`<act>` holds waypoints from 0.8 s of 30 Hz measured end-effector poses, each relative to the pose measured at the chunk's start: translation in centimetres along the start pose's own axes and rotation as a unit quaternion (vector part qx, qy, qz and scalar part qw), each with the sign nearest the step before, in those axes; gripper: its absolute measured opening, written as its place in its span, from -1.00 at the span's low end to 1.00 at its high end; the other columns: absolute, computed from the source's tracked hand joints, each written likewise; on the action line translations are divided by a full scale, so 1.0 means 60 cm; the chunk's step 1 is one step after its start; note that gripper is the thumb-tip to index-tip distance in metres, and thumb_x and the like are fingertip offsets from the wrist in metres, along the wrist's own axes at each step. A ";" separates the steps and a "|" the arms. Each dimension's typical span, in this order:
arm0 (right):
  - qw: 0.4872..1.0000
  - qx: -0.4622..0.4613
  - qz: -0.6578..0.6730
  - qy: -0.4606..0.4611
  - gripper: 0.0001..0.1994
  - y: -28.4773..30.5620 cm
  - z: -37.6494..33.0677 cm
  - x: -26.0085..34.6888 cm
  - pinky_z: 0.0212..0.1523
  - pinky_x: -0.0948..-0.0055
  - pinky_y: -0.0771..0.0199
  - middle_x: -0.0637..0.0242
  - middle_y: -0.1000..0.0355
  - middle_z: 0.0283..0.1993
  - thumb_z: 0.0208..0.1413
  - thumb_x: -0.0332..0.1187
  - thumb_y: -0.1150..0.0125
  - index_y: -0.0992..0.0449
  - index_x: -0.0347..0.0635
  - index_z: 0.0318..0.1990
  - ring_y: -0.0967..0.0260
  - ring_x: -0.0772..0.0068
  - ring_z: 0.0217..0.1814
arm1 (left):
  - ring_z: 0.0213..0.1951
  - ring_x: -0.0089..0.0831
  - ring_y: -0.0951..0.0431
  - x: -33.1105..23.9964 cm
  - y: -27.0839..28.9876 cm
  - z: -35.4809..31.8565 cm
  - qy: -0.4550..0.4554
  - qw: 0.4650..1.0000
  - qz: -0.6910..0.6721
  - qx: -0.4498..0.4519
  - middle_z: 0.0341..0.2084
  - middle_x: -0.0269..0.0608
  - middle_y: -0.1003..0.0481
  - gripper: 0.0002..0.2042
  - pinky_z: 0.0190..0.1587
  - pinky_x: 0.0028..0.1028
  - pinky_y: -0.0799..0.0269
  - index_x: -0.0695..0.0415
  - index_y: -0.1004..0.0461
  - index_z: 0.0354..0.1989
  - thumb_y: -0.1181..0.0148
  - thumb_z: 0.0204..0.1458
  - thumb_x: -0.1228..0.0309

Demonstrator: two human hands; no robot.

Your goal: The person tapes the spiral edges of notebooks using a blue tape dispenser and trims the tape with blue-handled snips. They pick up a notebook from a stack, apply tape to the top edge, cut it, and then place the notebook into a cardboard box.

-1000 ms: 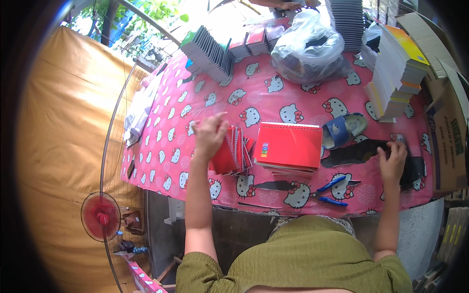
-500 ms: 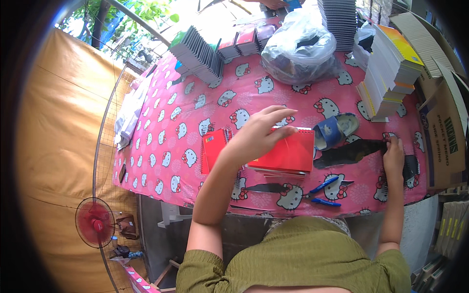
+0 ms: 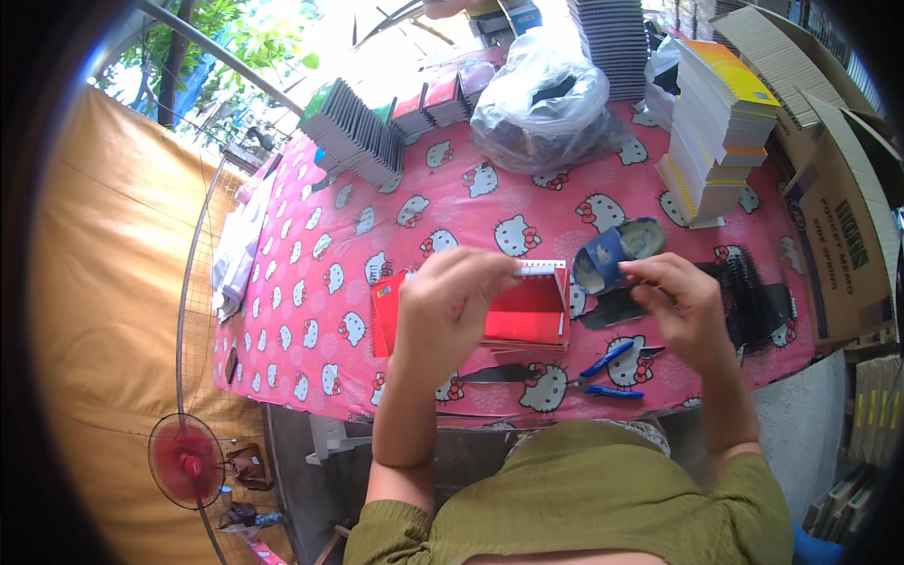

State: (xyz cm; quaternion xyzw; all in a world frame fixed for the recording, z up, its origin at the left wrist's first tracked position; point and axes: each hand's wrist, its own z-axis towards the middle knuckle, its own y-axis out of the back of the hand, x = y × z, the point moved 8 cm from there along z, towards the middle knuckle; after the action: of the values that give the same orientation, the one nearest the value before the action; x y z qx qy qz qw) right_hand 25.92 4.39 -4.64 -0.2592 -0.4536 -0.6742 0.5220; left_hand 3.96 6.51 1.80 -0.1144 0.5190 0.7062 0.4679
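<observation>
My left hand (image 3: 452,306) is over a stack of red notebooks (image 3: 527,327), thumb and fingers closed at the punched top edge of the uppermost one; its white page edges show there. More red notebooks (image 3: 386,315) lie partly under that hand and wrist. Right of the stack, my right hand (image 3: 683,306) is raised with fingers curled and the tips close together; whatever they hold is too small to make out. Beside it lie black spiral binding coils (image 3: 753,301), blurred. A blue slipper (image 3: 603,252) rests between the hands, and blue-handled cutting pliers (image 3: 612,388) lie nearer me.
Stacked spiral notebooks (image 3: 353,137) stand at the far left. A clear plastic bag (image 3: 546,108) sits at the back. To the right are a tall pile of yellow-covered pads (image 3: 716,132) and an open cardboard box (image 3: 847,245). A dark pointed piece (image 3: 499,373) lies near the front edge.
My right hand has lifted from the black coils and come left toward the notebooks. My left hand has lowered to the top edge of the stack. The view has shifted slightly.
</observation>
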 end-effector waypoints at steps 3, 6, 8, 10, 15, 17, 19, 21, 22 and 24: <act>0.998 -0.002 0.011 0.059 -0.75 -0.023 0.015 0.052 -0.36 0.48 -0.45 0.20 -0.47 -0.31 -0.06 -0.63 -0.25 -0.58 -0.24 -0.17 -0.46 0.41 -0.34 | -0.38 -0.43 -0.55 -0.017 -0.008 -0.030 -0.097 0.989 0.096 -0.055 -0.42 -0.17 -0.58 -0.84 -0.32 -0.48 -0.44 0.20 -0.61 -0.32 -0.32 -0.13 0.62; 0.996 -0.005 0.019 0.083 -0.76 -0.034 0.032 0.064 -0.38 0.47 -0.45 0.22 -0.47 -0.32 -0.08 -0.63 -0.27 -0.59 -0.23 -0.20 -0.46 0.41 -0.36 | -0.38 -0.42 -0.55 -0.031 -0.010 -0.037 -0.064 0.993 0.081 -0.064 -0.42 -0.18 -0.58 -0.83 -0.32 -0.48 -0.43 0.20 -0.61 -0.34 -0.36 -0.16 0.60; 0.994 -0.024 0.009 0.103 -0.78 -0.030 0.040 0.078 -0.38 0.46 -0.45 0.24 -0.46 -0.33 -0.07 -0.63 -0.25 -0.59 -0.23 -0.22 -0.46 0.39 -0.36 | -0.38 -0.42 -0.55 -0.030 -0.007 -0.043 -0.059 0.992 0.086 -0.077 -0.43 -0.18 -0.58 -0.83 -0.31 -0.48 -0.42 0.19 -0.62 -0.35 -0.39 -0.18 0.57; 0.994 -0.012 0.011 0.110 -0.79 -0.037 0.042 0.082 -0.36 0.43 -0.46 0.23 -0.45 -0.33 -0.06 -0.63 -0.23 -0.58 -0.23 -0.23 -0.46 0.33 -0.36 | -0.40 -0.42 -0.55 -0.029 -0.006 -0.050 -0.056 0.990 0.088 -0.095 -0.45 -0.21 -0.57 -0.83 -0.28 -0.46 -0.40 0.18 -0.62 -0.37 -0.41 -0.20 0.53; 0.987 0.129 0.009 0.092 -0.81 -0.067 0.046 0.074 -0.35 0.37 -0.46 0.20 -0.45 -0.32 -0.03 -0.60 -0.18 -0.56 -0.23 -0.22 -0.46 0.24 -0.35 | -0.35 -0.40 -0.54 -0.021 -0.010 -0.061 -0.072 0.986 0.091 -0.123 -0.46 -0.27 -0.55 -0.82 -0.11 -0.39 -0.34 0.13 -0.62 -0.38 -0.43 -0.20 0.44; 0.978 0.181 -0.045 0.093 -0.74 -0.070 0.046 0.079 -0.38 0.45 -0.46 0.20 -0.44 -0.34 -0.08 -0.65 -0.20 -0.56 -0.24 -0.18 -0.44 0.33 -0.39 | -0.27 -0.40 -0.53 -0.036 -0.009 -0.062 -0.060 0.971 0.168 -0.157 -0.43 -0.30 -0.56 -0.82 0.01 -0.31 -0.25 0.10 -0.63 -0.38 -0.44 -0.21 0.42; 0.975 0.182 -0.070 0.102 -0.80 -0.070 0.051 0.089 -0.36 0.33 -0.45 0.20 -0.45 -0.32 0.00 -0.53 -0.15 -0.52 -0.20 -0.18 -0.46 0.21 -0.33 | -0.22 -0.39 -0.52 -0.036 -0.011 -0.066 -0.047 0.966 0.187 -0.174 -0.41 -0.33 -0.56 -0.81 0.10 -0.25 -0.16 0.08 -0.63 -0.37 -0.45 -0.21 0.40; 0.974 0.161 -0.104 0.123 -0.82 -0.068 0.052 0.096 -0.37 0.27 -0.45 0.21 -0.45 -0.32 0.04 -0.47 -0.14 -0.50 -0.17 -0.17 -0.46 0.16 -0.30 | -0.19 -0.39 -0.50 -0.017 -0.015 -0.072 -0.032 0.973 0.147 -0.175 -0.39 -0.35 -0.56 -0.78 0.16 -0.21 -0.06 0.07 -0.64 -0.34 -0.45 -0.22 0.38; 0.972 0.142 -0.124 0.138 -0.82 -0.067 0.050 0.098 -0.38 0.27 -0.44 0.23 -0.44 -0.33 0.03 -0.46 -0.15 -0.50 -0.16 -0.17 -0.46 0.16 -0.30 | -0.21 -0.40 -0.49 -0.013 -0.016 -0.073 -0.017 0.976 0.129 -0.176 -0.39 -0.35 -0.56 -0.77 0.15 -0.22 -0.05 0.07 -0.63 -0.33 -0.45 -0.22 0.38; 0.978 0.118 -0.106 0.135 -0.81 -0.070 0.048 0.095 -0.41 0.28 -0.44 0.26 -0.40 -0.34 0.02 -0.44 -0.18 -0.49 -0.14 -0.18 -0.45 0.18 -0.32 | -0.25 -0.42 -0.49 -0.005 -0.015 -0.076 0.014 0.979 0.095 -0.179 -0.40 -0.37 -0.56 -0.76 0.14 -0.25 -0.05 0.07 -0.63 -0.31 -0.45 -0.22 0.38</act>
State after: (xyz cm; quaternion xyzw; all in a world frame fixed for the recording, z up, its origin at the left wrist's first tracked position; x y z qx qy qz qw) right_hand 19.81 4.42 -0.06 -0.0530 -0.4799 -0.6962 0.5313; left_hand 3.33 2.54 -0.57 -0.1562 0.3987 0.8273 0.3636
